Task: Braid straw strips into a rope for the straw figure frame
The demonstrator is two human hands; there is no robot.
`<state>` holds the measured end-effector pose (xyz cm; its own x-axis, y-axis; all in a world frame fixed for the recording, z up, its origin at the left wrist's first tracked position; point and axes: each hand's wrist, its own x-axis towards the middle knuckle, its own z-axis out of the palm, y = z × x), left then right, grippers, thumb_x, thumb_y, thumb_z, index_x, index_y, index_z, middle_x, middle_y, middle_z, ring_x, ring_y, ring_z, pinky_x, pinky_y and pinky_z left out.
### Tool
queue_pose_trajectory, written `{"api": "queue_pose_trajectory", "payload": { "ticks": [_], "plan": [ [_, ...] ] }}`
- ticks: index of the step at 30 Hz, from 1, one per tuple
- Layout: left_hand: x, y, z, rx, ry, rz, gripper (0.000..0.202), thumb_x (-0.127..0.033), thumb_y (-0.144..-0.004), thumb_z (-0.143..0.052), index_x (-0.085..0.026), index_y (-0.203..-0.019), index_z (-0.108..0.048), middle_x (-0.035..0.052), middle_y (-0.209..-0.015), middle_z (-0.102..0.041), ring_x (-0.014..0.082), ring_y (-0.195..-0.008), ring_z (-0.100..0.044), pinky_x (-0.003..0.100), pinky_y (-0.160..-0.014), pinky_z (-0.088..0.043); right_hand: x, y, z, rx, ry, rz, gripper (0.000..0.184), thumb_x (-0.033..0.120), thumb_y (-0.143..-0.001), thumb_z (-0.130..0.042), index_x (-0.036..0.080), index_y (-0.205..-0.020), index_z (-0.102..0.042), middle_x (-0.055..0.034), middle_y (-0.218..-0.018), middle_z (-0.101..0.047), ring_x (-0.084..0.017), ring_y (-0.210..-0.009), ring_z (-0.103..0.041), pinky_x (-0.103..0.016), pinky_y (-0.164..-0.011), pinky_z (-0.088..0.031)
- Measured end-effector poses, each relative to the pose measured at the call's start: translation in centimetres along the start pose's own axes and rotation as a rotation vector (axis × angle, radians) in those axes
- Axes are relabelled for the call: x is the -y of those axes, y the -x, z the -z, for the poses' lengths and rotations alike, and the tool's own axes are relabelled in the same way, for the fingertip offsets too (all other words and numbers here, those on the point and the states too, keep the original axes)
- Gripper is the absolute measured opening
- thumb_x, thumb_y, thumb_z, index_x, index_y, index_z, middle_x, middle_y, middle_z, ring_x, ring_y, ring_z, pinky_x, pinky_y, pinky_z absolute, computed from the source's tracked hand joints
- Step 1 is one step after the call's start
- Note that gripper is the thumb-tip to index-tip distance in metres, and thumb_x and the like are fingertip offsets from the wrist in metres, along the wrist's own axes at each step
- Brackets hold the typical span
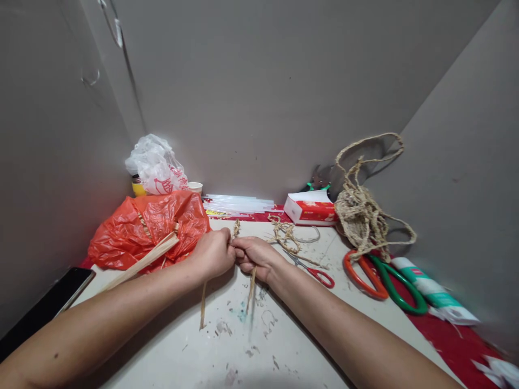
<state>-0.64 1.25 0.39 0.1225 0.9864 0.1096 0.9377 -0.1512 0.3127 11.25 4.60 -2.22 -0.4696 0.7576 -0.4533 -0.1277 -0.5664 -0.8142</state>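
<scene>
My left hand [214, 252] and my right hand [252, 254] meet over the middle of the pale work board, both closed. Between them they grip a braided straw cord [236, 227], whose short plaited end sticks up past my fingertips. One loose straw strand [203, 308] hangs below my left hand, and another strand [251, 292] trails under my right palm. The pinch itself is hidden by my fingers. Right of my hands lies a loose braided straw piece [286, 233], with small red-handled scissors [320, 275] just below it.
At the left sit a red plastic bag [117, 232] with straw strips [156, 253] and a black phone [52, 302]. Clear sticks [239, 203] and a tissue pack [312, 209] line the back. On the right are coiled rope [360, 216], orange handles [367, 275] and green handles [405, 289].
</scene>
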Motion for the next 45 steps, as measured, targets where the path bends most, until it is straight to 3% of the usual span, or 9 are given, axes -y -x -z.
{"api": "queue_pose_trajectory", "payload": {
  "ticks": [4, 8, 12, 16, 19, 22, 31, 39, 45],
  "plan": [
    [-0.3, 0.5, -0.1, 0.011, 0.06, -0.031, 0.019, -0.025, -0.073, -0.049, -0.016, -0.086, -0.059, 0.0074, -0.071, -0.062, 0.0176, -0.062, -0.053, 0.025, -0.053, -0.032, -0.2, -0.2, 0.2, -0.045, 0.013, 0.053, 0.024, 0.015, -0.068, -0.055, 0.017, -0.051, -0.037, 0.0083, -0.036, -0.033, -0.001, -0.029, -0.021, -0.014, -0.029, -0.012],
    [0.6, 0.5, 1.4, 0.107, 0.265, -0.054, 0.023, -0.035, -0.071, -0.054, -0.015, -0.082, -0.062, 0.0037, -0.065, -0.06, 0.014, -0.057, -0.051, 0.023, -0.05, -0.032, 0.3, -0.2, 0.9, 0.06, 0.048, 0.046, 0.021, 0.017, -0.065, -0.057, 0.016, -0.053, -0.039, 0.0087, -0.038, -0.034, 0.0, -0.03, -0.02, -0.014, -0.031, -0.01],
    [2.0, -0.5, 2.4, -0.017, 0.589, 0.082, 0.019, -0.03, -0.075, -0.05, -0.015, -0.08, -0.06, 0.0014, -0.067, -0.059, 0.0114, -0.06, -0.05, 0.021, -0.056, -0.038, 1.0, 0.0, 1.4, 0.145, 0.132, 0.018, 0.011, 0.021, -0.067, -0.058, 0.014, -0.065, -0.05, 0.0103, -0.038, -0.033, 0.0, -0.031, -0.017, -0.014, -0.032, -0.007],
    [2.1, -1.0, 1.0, 0.329, 1.082, 0.291, 0.01, -0.024, -0.075, -0.047, -0.015, -0.075, -0.052, -0.0001, -0.061, -0.054, 0.0089, -0.051, -0.048, 0.021, -0.05, -0.039, 1.3, 0.1, 1.9, 0.189, 0.218, 0.015, 0.018, 0.025, -0.068, -0.06, 0.016, -0.062, -0.046, 0.0102, -0.038, -0.034, -0.001, -0.031, -0.017, -0.015, -0.032, -0.007],
    [1.7, -0.9, -0.2, 0.504, 1.258, 0.331, 0.007, -0.023, -0.073, -0.047, -0.016, -0.071, -0.048, -0.0043, -0.053, -0.046, 0.0045, -0.037, -0.034, 0.018, -0.038, -0.024, 1.5, 0.1, 2.6, 0.23, 0.275, 0.01, 0.023, 0.029, -0.067, -0.064, 0.016, -0.062, -0.046, 0.0101, -0.038, -0.035, -0.001, -0.031, -0.018, -0.016, -0.032, -0.008],
    [1.6, -1.0, -0.5, 0.522, 1.225, 0.298, 0.012, -0.022, -0.071, -0.049, -0.017, -0.062, -0.044, -0.0077, -0.047, -0.035, 0.0026, -0.034, -0.019, 0.019, -0.035, -0.01, 1.7, 0.1, 3.2, 0.251, 0.322, -0.014, 0.026, 0.032, -0.066, -0.067, 0.016, -0.064, -0.047, 0.0098, -0.038, -0.037, -0.001, -0.032, -0.019, -0.016, -0.032, -0.009],
    [1.8, -1.7, -1.4, 0.398, 0.948, 0.271, 0.016, -0.025, -0.07, -0.05, -0.016, -0.058, -0.049, -0.0078, -0.041, -0.033, 0.0037, -0.035, -0.022, 0.022, -0.038, -0.012, 2.0, 0.4, 3.4, 0.199, 0.663, 0.122, 0.025, 0.035, -0.07, -0.06, 0.017, -0.059, -0.047, 0.009, -0.04, -0.036, -0.003, -0.033, -0.023, -0.019, -0.034, -0.014],
    [2.3, -1.8, -1.3, 0.559, 1.036, 0.25, 0.021, -0.031, -0.072, -0.051, -0.018, -0.058, -0.044, -0.0089, -0.041, -0.031, 0.0038, -0.032, -0.019, 0.023, -0.037, -0.009, 1.9, 0.8, 3.3, 0.095, 0.989, 0.282, 0.025, 0.033, -0.073, -0.055, 0.016, -0.057, -0.045, 0.0065, -0.047, -0.037, -0.005, -0.043, -0.027, -0.02, -0.041, -0.018],
    [2.0, -1.9, -1.7, 0.489, 1.068, 0.26, 0.017, -0.022, -0.071, -0.048, -0.018, -0.055, -0.044, -0.0087, -0.039, -0.029, 0.0045, -0.031, -0.018, 0.023, -0.036, -0.009, 2.5, 1.1, 3.4, 0.15, 1.076, 0.25, 0.029, 0.036, -0.076, -0.05, 0.017, -0.056, -0.046, 0.005, -0.047, -0.041, -0.007, -0.044, -0.03, -0.021, -0.044, -0.023]
  ]
}}
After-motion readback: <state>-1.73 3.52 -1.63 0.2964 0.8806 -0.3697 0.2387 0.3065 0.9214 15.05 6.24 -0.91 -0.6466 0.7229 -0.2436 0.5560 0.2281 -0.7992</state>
